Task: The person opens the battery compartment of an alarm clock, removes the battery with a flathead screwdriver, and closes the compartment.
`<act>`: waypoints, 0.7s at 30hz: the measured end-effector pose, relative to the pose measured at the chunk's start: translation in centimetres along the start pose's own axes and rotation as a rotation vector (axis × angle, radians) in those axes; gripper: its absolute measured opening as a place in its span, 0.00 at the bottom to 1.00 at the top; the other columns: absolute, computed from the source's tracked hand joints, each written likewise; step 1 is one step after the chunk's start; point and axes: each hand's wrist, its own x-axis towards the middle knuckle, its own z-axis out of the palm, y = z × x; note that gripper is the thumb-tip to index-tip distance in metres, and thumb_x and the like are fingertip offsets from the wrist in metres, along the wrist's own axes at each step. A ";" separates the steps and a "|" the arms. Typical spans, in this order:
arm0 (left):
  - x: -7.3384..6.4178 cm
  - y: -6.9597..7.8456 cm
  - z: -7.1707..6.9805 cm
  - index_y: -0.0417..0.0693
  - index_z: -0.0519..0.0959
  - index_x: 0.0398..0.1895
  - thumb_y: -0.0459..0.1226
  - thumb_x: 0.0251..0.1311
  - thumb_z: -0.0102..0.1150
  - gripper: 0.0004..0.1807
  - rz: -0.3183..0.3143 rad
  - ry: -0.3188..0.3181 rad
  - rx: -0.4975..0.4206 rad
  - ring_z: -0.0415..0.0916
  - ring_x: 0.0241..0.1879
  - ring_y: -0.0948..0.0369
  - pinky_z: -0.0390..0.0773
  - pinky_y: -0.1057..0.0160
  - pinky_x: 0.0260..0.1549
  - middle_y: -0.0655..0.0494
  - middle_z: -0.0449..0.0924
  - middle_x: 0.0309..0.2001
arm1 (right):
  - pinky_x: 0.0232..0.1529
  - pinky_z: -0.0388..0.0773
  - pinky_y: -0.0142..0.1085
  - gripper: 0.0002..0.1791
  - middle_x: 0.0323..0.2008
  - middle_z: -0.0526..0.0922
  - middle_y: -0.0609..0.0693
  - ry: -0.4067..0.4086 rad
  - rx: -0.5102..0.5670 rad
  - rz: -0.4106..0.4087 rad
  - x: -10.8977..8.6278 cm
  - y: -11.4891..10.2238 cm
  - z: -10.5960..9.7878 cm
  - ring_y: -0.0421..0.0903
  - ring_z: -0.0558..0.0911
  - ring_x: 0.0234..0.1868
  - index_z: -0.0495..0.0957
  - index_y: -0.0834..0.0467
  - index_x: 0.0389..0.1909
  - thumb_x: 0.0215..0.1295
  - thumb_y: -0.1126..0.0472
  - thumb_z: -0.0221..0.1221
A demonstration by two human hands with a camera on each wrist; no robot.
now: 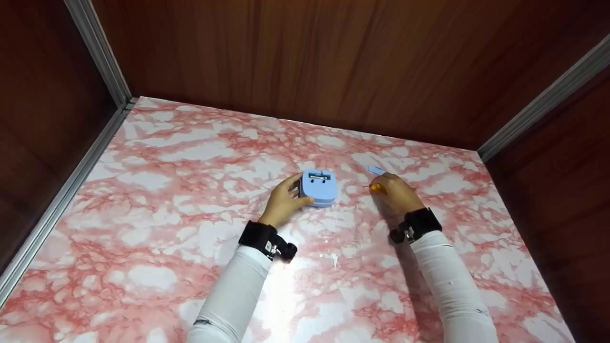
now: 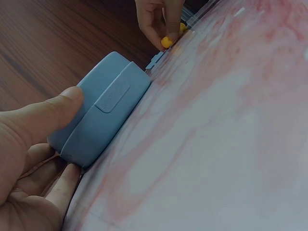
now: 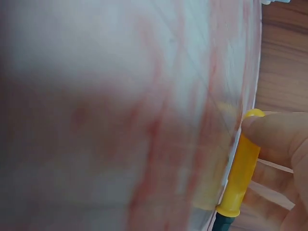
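Note:
My left hand grips a light-blue square plastic case by its left side, with the thumb on the near edge. The case's upper face has an uncovered slot where a battery shows, and two dark holes sit below it. In the left wrist view the case has a raised tab on its side. My right hand holds what looks like a screwdriver by its yellow handle, low over the table. A small flat light-blue cover lies just beyond the right fingers.
The table has a red-and-white marbled top. Dark brown wood-grain panels stand at the back and both sides, with grey metal strips at the corners. Each wrist carries a black camera mount.

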 end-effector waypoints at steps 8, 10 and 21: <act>-0.1 0.1 0.0 0.45 0.65 0.76 0.28 0.54 0.73 0.44 -0.016 0.003 -0.005 0.69 0.69 0.47 0.76 0.61 0.64 0.41 0.69 0.71 | 0.47 0.80 0.48 0.09 0.42 0.80 0.57 0.016 0.070 0.046 -0.2 0.2 -0.1 0.55 0.80 0.45 0.76 0.60 0.47 0.71 0.62 0.61; -0.1 0.1 0.0 0.45 0.65 0.76 0.28 0.54 0.73 0.45 -0.019 0.004 -0.006 0.69 0.69 0.48 0.76 0.62 0.64 0.41 0.69 0.71 | 0.41 0.78 0.46 0.09 0.39 0.79 0.57 0.033 0.097 0.059 -0.3 0.3 0.0 0.54 0.79 0.39 0.72 0.59 0.48 0.72 0.62 0.59; 0.0 0.0 0.1 0.43 0.64 0.76 0.28 0.54 0.73 0.45 -0.020 0.000 0.002 0.69 0.69 0.48 0.76 0.63 0.63 0.40 0.68 0.71 | 0.37 0.72 0.45 0.12 0.33 0.71 0.56 0.155 0.198 0.078 -0.4 0.7 0.0 0.55 0.74 0.33 0.59 0.62 0.51 0.72 0.67 0.49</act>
